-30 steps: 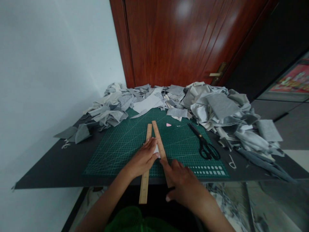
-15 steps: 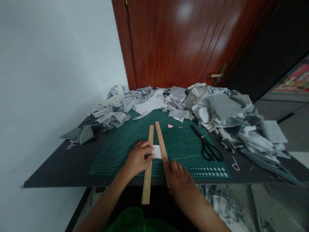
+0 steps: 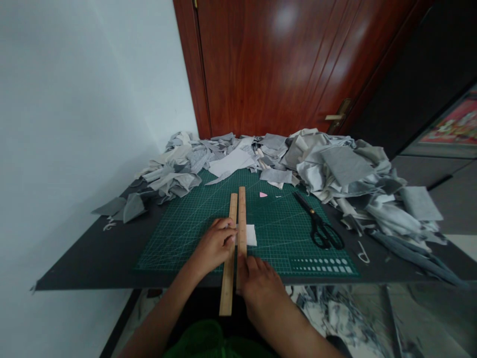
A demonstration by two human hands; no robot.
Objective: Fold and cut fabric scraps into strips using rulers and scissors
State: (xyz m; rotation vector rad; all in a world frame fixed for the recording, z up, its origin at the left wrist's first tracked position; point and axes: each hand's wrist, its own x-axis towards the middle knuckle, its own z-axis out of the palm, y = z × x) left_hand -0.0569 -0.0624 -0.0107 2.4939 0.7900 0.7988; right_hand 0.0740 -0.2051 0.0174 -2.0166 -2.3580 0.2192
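Observation:
A small piece of white fabric (image 3: 251,235) lies flat on the green cutting mat (image 3: 175,233), partly covered by two wooden rulers. My left hand (image 3: 215,243) has its fingers bent together on the left wooden ruler (image 3: 227,283), at the fabric's left side; the ruler's near end sticks out past the table edge. My right hand (image 3: 261,281) is closed around the near end of the right wooden ruler (image 3: 242,214). This second ruler stands almost parallel to the first, a narrow gap between them, and crosses the fabric.
Black scissors (image 3: 318,223) rest on the mat's right side. A pink tailor's chalk piece (image 3: 263,194) lies beyond the rulers. Heaped fabric scraps (image 3: 335,164) line the back and right of the dark table (image 3: 82,248). More scraps (image 3: 339,311) litter the floor.
My right hand has swung its ruler left, from a slant to nearly parallel with the other ruler. More of the fabric's right end now shows. My left hand has hardly moved.

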